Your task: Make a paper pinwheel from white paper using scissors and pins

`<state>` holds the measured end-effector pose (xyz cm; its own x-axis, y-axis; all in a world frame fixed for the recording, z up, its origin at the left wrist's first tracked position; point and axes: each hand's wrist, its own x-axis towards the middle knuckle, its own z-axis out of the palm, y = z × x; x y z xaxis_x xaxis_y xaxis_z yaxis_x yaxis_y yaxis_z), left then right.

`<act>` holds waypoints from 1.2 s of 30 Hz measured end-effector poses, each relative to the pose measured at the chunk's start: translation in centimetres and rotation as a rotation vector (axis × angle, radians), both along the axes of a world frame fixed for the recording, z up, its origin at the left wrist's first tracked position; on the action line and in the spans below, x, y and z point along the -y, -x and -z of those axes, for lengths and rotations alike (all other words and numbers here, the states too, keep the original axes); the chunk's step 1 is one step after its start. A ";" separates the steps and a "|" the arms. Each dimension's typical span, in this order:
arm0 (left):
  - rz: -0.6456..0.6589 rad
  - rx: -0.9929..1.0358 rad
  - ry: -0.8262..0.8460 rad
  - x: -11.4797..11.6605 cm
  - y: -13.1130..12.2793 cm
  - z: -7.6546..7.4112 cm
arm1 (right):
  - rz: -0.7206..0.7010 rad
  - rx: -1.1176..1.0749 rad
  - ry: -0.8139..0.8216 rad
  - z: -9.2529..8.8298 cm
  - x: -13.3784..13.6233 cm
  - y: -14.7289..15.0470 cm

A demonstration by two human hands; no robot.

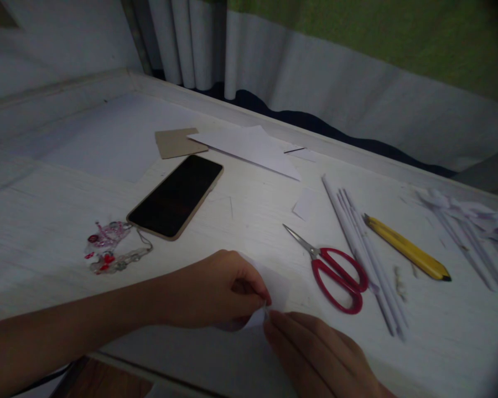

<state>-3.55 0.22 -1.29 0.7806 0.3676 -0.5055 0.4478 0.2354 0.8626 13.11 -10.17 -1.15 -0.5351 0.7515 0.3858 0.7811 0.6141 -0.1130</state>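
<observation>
Lying leftmost on the white table (33,221), beaded charms (110,243) adjoin a dark-screened phone (174,196). Near the front edge, the left hand's (209,290) fingers pinch white paper (279,290); the right hand's (323,354) fingers, held together, meet it, their grip hidden. Rightward lie red-handled scissors (340,279), paper rolls (363,254) and a yellow cutter (406,247), a green-and-white curtain (307,61) behind.

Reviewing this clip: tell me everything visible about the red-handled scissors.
The red-handled scissors have two slender, tapering, metallic-looking blades, joined at a pivot, and two large, smooth red loops that look like plastic. The blades appear closed. They lie flat on the white tabletop, tips toward the picture's upper left, loops toward the lower right, beside the rolled paper sticks; whether the loops touch these is unclear. Neither the left hand nor the right hand touches them.
</observation>
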 end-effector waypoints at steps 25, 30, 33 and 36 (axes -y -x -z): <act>0.030 -0.033 -0.042 -0.2 -0.2 -0.6 | -0.042 -0.028 -0.283 1.5 -0.6 -0.2; 0.055 -0.028 -0.084 -0.3 -0.2 -0.7 | -0.052 -0.016 -0.279 1.7 -0.6 -0.2; 0.064 -0.039 -0.110 -0.2 -0.2 -0.7 | -0.044 -0.045 -0.301 1.8 -0.6 0.0; 0.066 -0.049 -0.170 -0.1 -0.3 -0.6 | -0.051 -0.058 -0.299 1.9 -0.7 0.0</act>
